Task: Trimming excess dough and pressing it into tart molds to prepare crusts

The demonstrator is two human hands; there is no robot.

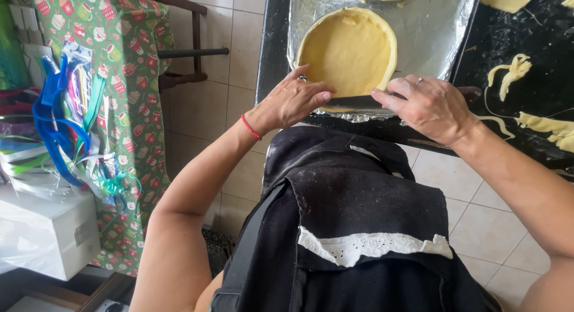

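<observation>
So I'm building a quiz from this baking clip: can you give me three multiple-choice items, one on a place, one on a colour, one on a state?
1. Where does the dough-lined tart pan sit?
A on a foil-lined tray
B on the floor
C on a white box

2. What colour is the wristband on the left hand?
A blue
B red
C green

3. What state is the tart shell in?
A filled with fruit
B burnt
C unfilled pale dough

Answers: 1 A, crinkled foil shows around the pan. 2 B, a thin red band circles the wrist. 3 C, only smooth pale dough shows, with the right hand at the near rim.
</observation>
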